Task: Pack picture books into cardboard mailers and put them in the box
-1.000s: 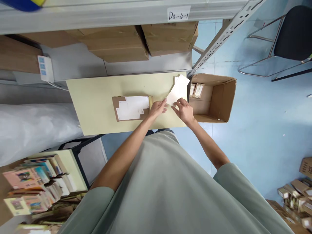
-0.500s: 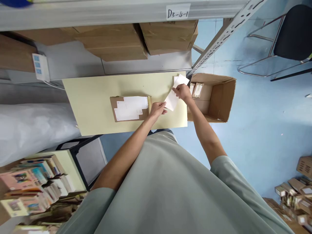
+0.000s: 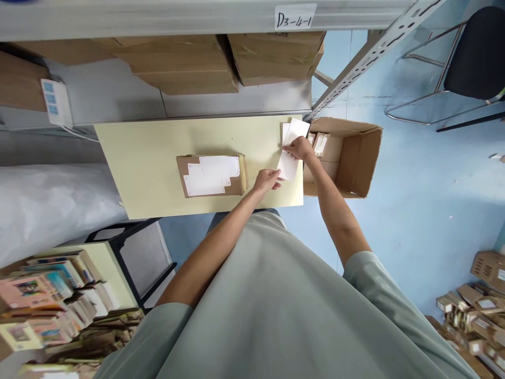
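My left hand (image 3: 267,180) pinches the lower left corner of a white paper sheet (image 3: 290,164) over the right end of the pale yellow table (image 3: 150,142). Higher up on the same sheet, my right hand (image 3: 300,148) is closed on its edge, thumb on top. Another white paper (image 3: 284,130) lies partly covered beneath it. To the left of my hands rests a flat brown cardboard parcel (image 3: 181,171) with white paper sheets (image 3: 211,176) on its upper face. Neither hand touches that parcel.
An open cardboard box (image 3: 357,163) stands against the table's right end, with small packages (image 3: 321,145) inside. Behind the table, a metal shelf (image 3: 197,108) bears large cartons (image 3: 181,66). Books (image 3: 51,289) lie at lower left, a black chair (image 3: 475,55) stands at upper right.
Both hands have shifted slightly right with the sheet, which now hangs more upright in view. My left hand has moved away from the parcel's right edge.
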Tool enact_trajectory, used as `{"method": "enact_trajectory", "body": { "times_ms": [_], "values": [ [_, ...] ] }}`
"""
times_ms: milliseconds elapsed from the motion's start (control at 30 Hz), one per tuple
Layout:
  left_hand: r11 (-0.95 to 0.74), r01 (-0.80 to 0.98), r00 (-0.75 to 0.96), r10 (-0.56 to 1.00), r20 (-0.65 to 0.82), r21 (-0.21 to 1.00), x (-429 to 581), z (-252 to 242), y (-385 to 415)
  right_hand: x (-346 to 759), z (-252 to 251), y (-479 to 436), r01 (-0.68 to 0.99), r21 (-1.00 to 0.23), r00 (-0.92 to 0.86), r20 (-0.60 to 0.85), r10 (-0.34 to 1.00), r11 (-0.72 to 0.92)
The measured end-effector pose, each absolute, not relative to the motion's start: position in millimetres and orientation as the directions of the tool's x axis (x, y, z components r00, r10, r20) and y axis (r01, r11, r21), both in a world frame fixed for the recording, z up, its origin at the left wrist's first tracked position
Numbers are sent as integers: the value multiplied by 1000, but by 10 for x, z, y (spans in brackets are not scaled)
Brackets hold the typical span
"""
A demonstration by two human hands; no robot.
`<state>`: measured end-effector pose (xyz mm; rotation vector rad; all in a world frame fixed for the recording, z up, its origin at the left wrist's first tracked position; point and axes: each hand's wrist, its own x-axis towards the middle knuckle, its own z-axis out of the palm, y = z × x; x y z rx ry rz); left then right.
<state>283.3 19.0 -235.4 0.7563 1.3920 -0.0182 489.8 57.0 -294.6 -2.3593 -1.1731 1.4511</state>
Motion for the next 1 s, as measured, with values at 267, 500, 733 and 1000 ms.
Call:
{"method": "enact_trajectory", "body": {
  "times_ms": [267,500,733,1000],
  "values": [
    [745,436,232,449,-863,505,2751,-2391,170,4862,-3033,538,468,-505,224,-726,650,-726],
    [737,441,209,470,-857,512,2780,-2411,112,4899,-3095,577,432,-521,202,-740,642,-736],
    [736,473,195,449,-872,485,2927,-2430,-259,4874,-3087,582,396,-514,250,-737,628,-761],
    [655,497,291,492,-820,569,2517,-2192,-84,4860,-3035,585,391,-489,249,-759,601,-780]
  ]
}}
